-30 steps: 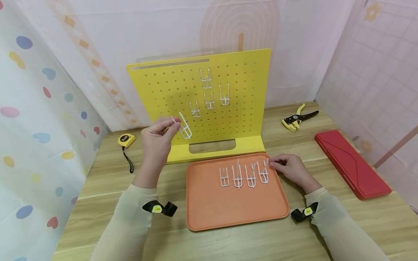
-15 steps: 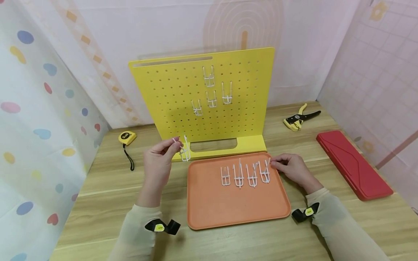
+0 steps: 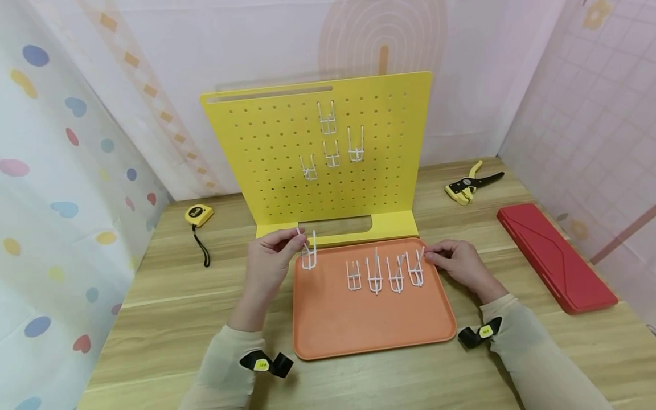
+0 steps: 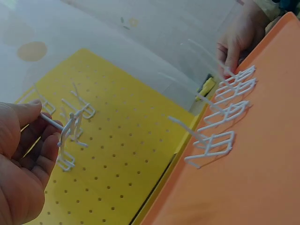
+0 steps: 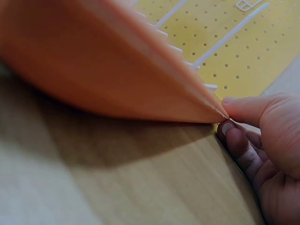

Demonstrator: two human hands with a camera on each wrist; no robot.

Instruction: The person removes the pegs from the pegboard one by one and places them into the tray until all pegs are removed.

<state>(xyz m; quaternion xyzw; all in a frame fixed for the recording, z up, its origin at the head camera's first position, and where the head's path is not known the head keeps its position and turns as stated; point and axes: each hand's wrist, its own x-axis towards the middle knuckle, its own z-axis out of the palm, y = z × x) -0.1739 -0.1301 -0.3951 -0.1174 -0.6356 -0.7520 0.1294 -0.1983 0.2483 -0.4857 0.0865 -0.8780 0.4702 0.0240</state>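
In the head view my left hand [image 3: 269,256] pinches a white wire pegboard hook [image 3: 310,263] by one prong, over the far left corner of the orange tray [image 3: 369,322]. The left wrist view shows this hook [image 4: 71,129] between thumb and fingers. My right hand [image 3: 458,265] pinches the tray's far right rim; in the right wrist view, thumb and fingers meet on the tray edge [image 5: 206,105]. Several more white hooks [image 3: 375,279] lie in a row on the tray. Behind it leans the yellow pegboard [image 3: 277,142], with several white hooks [image 3: 356,147] on its upper half.
A yellow tape measure [image 3: 199,214] with a black strap lies at the left. On the right are a yellow-and-black wire stripper [image 3: 467,185] and a red case [image 3: 556,259]. Everything stands on a wooden table [image 3: 169,319] with curtains behind.
My left hand has brought the hook down from in front of the pegboard, then rightward to the tray's far left corner. My right hand stays at the tray's rim.
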